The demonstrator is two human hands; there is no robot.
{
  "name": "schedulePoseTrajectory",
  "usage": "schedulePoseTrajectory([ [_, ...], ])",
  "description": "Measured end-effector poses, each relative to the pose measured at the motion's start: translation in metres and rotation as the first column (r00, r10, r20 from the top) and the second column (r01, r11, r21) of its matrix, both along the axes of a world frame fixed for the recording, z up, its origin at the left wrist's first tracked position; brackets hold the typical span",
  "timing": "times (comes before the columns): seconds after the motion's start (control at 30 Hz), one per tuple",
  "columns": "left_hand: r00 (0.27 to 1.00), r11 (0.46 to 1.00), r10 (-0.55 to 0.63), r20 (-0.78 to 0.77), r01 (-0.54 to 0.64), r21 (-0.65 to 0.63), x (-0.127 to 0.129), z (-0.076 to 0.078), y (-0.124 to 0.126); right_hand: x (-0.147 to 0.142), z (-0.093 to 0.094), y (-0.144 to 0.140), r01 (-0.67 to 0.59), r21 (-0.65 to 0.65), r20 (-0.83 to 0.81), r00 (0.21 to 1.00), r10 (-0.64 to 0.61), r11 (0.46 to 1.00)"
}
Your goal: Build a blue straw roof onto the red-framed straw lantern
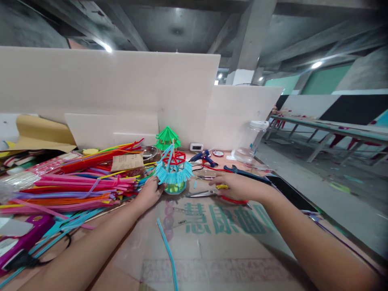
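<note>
My left hand (pixel 149 193) holds the side of a small pavilion model (pixel 173 169) made of blue and red pipe cleaners, which stands on the cardboard-covered table (pixel 212 242). My right hand (pixel 235 186) lies flat on the table to the right of it, over a red-handled tool (pixel 233 200) and a small yellow piece (pixel 222 186). Whether it grips either I cannot tell. Scissors (pixel 200 194) lie between my hands. A loose blue pipe cleaner (pixel 167 248) lies nearer to me.
A big heap of coloured pipe cleaners (pixel 75 182) fills the left. A green pavilion model (pixel 167 138), a blue glue gun (pixel 202 157), blue pliers (pixel 242 172) and a clear plastic jar (pixel 253 141) stand behind. White boards (pixel 121 93) wall the back. A phone (pixel 287 192) lies at the right edge.
</note>
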State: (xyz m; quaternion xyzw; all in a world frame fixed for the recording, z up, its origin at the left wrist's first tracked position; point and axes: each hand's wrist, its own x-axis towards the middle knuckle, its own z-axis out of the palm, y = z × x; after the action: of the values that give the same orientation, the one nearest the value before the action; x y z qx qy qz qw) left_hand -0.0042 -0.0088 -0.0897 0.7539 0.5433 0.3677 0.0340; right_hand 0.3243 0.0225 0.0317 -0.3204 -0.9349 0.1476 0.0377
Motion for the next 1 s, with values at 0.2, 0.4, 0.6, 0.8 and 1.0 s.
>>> schedulePoseTrajectory([
  [0.2,1.0,1.0,0.018,0.009,-0.018,-0.001,-0.002,-0.005,0.003,-0.064,-0.017,-0.073,-0.372,0.03,-0.154,0.916,0.372,0.928],
  [0.4,1.0,0.999,0.001,0.021,-0.002,0.044,-0.001,-0.006,0.002,-0.086,-0.057,-0.092,-0.426,0.23,-0.015,0.898,0.441,0.875],
  [0.6,1.0,0.996,-0.015,0.025,0.013,0.092,-0.003,-0.009,0.003,-0.081,-0.069,-0.075,-0.138,0.224,-0.004,0.99,0.142,0.965],
  [0.8,0.999,0.995,-0.035,0.002,0.035,0.09,-0.005,-0.011,0.006,-0.072,-0.074,-0.069,-0.085,0.137,-0.154,0.982,0.106,0.987],
  [1.0,0.999,0.995,-0.03,-0.034,0.033,0.09,-0.007,-0.014,0.008,-0.073,-0.096,-0.055,-0.099,0.279,-0.211,0.964,0.162,0.955],
])
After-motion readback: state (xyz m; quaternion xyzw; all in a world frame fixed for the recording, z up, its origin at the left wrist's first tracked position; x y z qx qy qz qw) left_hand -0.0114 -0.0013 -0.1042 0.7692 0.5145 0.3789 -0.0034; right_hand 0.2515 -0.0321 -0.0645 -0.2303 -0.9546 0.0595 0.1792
